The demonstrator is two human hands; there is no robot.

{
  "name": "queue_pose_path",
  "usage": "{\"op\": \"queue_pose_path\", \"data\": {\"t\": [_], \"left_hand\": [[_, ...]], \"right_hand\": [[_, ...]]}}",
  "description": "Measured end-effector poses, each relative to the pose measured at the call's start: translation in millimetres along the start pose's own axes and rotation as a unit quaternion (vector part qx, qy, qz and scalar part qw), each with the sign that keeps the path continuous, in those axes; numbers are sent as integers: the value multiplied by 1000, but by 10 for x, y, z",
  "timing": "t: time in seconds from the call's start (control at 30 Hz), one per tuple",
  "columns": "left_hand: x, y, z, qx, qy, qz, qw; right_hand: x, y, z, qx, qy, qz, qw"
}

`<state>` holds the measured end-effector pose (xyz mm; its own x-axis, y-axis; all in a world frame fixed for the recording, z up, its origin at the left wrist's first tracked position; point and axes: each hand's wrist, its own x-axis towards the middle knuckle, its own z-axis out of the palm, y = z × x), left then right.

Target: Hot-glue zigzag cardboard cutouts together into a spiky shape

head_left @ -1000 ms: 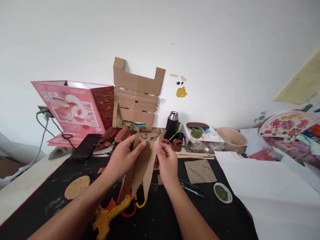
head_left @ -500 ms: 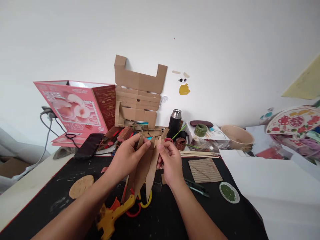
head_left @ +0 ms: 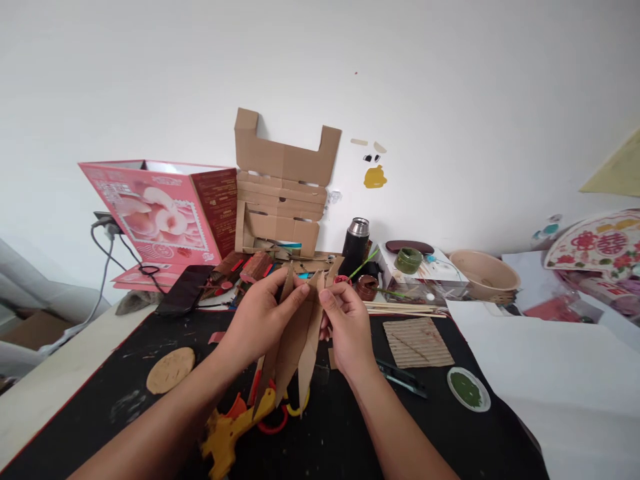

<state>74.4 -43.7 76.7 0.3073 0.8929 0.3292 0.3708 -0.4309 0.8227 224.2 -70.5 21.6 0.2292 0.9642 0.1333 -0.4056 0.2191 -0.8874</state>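
Note:
Between my hands, several pointed strips of cut cardboard hang fanned out above the black mat, their tips pointing up and down. My left hand pinches the upper ends of the left strips between thumb and fingers. My right hand grips the top of the right strip, thumb in front, other fingers partly hidden behind it. Below the strips lie a yellow glue gun with an orange trigger and scissors with red and yellow handles, partly covered by the cardboard.
Left of my forearm lies a round tan disc. On the right are a corrugated cardboard square, a dark green cutter and a lid with green paint. Behind stand a black flask, an opened cardboard box and a pink box.
The cardboard strips have spread further apart and now show more of their flat faces. Both hands keep their hold. The whole view has shifted slightly.

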Motion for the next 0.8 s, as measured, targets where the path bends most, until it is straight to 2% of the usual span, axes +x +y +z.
{"op": "queue_pose_path", "data": {"t": [0.17, 0.53, 0.8], "left_hand": [[-16, -3, 38, 18, 21, 19, 999], [-8, 34, -8, 13, -7, 10, 1000], [-3, 54, 5, 8, -4, 7, 1000]], "right_hand": [[6, 17, -15, -4, 8, 4, 1000], [-7, 8, -14, -9, 5, 20, 1000], [0, 45, -14, -2, 4, 24, 1000]]}}
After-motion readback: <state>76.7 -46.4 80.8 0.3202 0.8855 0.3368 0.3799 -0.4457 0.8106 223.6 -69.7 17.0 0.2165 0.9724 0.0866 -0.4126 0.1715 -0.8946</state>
